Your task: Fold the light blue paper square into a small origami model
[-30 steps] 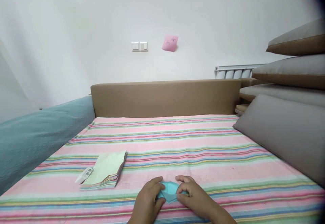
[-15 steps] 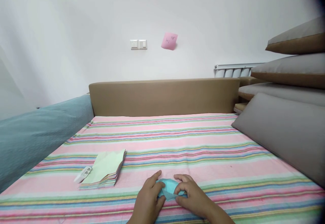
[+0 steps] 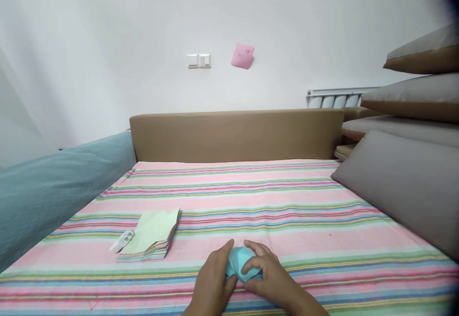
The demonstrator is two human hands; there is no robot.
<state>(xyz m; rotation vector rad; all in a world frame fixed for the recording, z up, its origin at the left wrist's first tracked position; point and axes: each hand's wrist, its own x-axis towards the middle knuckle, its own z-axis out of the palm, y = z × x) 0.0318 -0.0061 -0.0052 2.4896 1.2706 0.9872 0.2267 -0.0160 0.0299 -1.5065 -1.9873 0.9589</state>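
Note:
A piece of folded turquoise paper (image 3: pixel 238 259) is held low over the striped sheet, between both hands. My left hand (image 3: pixel 216 273) grips its left side, with the thumb near the lower edge and the fingers along the far side. My right hand (image 3: pixel 263 269) has its fingers curled round the right side, the thumb below. The paper looks rounded and puffed out, with creases on its face. Its underside and part of its edges are hidden by the fingers.
To the left lies a stack of coloured paper (image 3: pixel 154 232), pale green on top, beside a small white object (image 3: pixel 122 242). Grey cushions (image 3: pixel 401 182) are piled at right. A brown backrest (image 3: pixel 236 136) stands at the back, a blue-covered armrest (image 3: pixel 68 177) at left.
The paper has gone from a flatter, open shape to a rounder, bulging one. My left fingers have straightened along its side. The whole view has shifted slightly.

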